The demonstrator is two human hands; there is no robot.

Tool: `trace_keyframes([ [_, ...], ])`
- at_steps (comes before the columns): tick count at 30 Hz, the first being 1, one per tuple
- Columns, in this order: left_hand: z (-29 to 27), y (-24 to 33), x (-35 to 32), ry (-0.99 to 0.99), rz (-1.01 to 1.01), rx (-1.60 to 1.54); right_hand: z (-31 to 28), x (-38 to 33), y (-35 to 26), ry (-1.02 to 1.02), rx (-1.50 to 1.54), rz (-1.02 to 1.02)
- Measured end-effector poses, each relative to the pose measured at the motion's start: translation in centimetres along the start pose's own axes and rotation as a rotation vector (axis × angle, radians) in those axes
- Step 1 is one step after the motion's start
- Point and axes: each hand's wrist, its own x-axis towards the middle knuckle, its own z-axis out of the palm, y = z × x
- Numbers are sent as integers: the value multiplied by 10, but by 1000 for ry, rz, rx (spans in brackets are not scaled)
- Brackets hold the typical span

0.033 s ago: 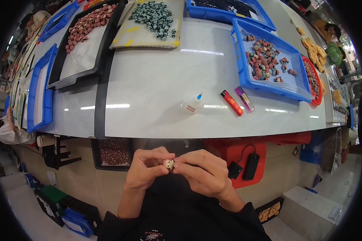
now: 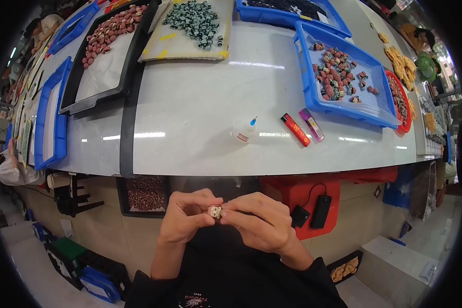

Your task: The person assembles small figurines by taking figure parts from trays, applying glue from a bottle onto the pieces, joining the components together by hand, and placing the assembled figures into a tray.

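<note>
Just in front of the table's near edge, a small figurine head [image 2: 215, 211], cream in front with a pinkish-red top, is pinched between both hands. My left hand [image 2: 187, 213] grips it from its left side with thumb and forefinger. From the other side, my right hand [image 2: 262, 218] holds it with its fingertips closed on it. Beyond them on the white table stands a small translucent bottle [image 2: 243, 135] with a blue needle tip. A red lighter [image 2: 295, 131] and a purple lighter [image 2: 311, 125] lie to its right.
A blue tray [image 2: 344, 109] at right holds several red-and-green pieces. At left, a black tray [image 2: 95, 105] contains pinkish-red pieces; beside it is a pale board [image 2: 182, 54] with green beads. Below the table, a red stool [image 2: 313, 231] bears a black device [image 2: 321, 211].
</note>
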Motion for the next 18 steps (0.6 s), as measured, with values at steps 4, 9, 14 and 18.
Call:
trace_keyframes([
  [4, 9, 3, -3, 26, 56, 110, -2, -1, 0, 12, 99, -31],
  [9, 13, 3, 0, 21, 104, 222, 0, -7, 0, 62, 106, 30],
  [14, 26, -13, 8, 129, 171, 191, 15, -16, 7, 142, 192, 190],
  [18, 25, -13, 1, 142, 151, 180, 13, -11, 5, 31, 218, 288],
])
